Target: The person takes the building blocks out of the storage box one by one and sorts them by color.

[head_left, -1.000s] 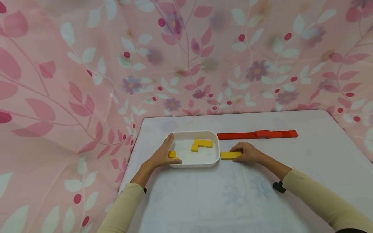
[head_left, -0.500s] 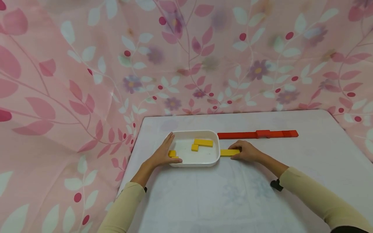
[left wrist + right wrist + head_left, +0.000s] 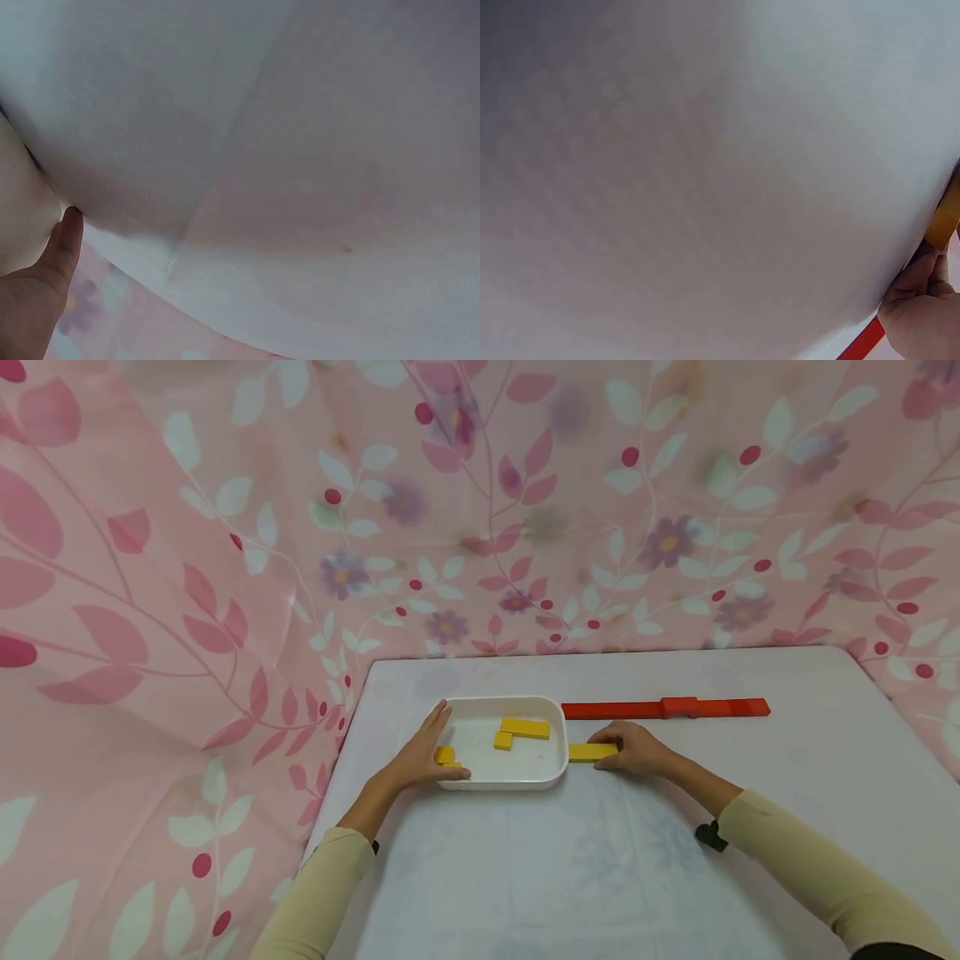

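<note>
A white tray (image 3: pixel 480 782) stands on the table in the head view. My left hand (image 3: pixel 422 762) rests on its left end with straight fingers, thumb along the near rim. Inside lie a long yellow block (image 3: pixel 525 727), a small yellow cube (image 3: pixel 502 741) and further yellow pieces (image 3: pixel 446 755) partly hidden by that hand. At the tray's right end, my right hand (image 3: pixel 636 750) pinches a yellow block (image 3: pixel 588 752) lying on the table, its left end against or very near the tray wall. The right wrist view catches this block (image 3: pixel 945 217) at its edge.
A long row of red blocks (image 3: pixel 611 711) runs rightward from the tray's far right corner, with a raised red piece (image 3: pixel 678 707) partway along. White cloth covers the table (image 3: pixel 525 877). A pink floral curtain (image 3: pixel 480 527) hangs behind and at the left.
The right hand has slid the yellow block slightly left and away from me, toward the tray wall, then stayed there over the last half second. The left hand and tray have kept their place.
</note>
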`<state>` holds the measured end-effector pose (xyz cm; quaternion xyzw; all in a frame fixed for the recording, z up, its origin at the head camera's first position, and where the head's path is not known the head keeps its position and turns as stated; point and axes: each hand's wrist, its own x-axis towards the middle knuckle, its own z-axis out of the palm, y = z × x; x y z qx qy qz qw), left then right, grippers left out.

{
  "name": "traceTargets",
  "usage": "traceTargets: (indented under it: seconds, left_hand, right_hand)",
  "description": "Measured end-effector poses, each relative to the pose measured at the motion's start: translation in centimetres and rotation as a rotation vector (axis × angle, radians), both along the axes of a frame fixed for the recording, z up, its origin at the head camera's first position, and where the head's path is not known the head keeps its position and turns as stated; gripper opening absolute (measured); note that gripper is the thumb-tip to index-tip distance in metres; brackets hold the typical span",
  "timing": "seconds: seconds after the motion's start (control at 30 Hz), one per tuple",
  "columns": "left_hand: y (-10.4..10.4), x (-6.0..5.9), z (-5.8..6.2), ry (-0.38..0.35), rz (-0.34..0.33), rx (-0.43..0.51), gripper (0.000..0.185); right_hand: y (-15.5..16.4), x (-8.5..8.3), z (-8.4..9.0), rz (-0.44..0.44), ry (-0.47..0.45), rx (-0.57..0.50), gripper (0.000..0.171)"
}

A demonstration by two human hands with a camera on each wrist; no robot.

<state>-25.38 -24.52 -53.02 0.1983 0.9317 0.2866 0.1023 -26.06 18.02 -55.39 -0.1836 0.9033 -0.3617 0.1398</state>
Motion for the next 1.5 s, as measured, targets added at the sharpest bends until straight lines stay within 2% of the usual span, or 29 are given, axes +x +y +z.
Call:
traceTargets:
  seconds: [0.27, 0.53, 1.13, 1.5]
  left_hand:
    - [-0.03, -0.05, 0.1, 0.006, -0.003, 0.005, 0.129]
    - [0.13, 0.02, 0.08, -0.023, 0.008, 0.005, 0.129]
    - [0.07, 0.07, 0.01, -0.022, 0.006, -0.003, 0.133]
    - [0.06, 0.05, 0.18, 0.011, -0.007, 0.007, 0.13]
  right_hand:
    - [-0.03, 0.04, -0.01, 0.029, 0.035, -0.008, 0.041]
    - [-0.13, 0.12, -0.02, 0.013, 0.016, -0.002, 0.04]
    - [-0.23, 0.16, 0.15, 0.015, 0.033, -0.003, 0.038]
    - [-0.25, -0.02, 0.33, 0.011, 0.02, -0.002, 0.038]
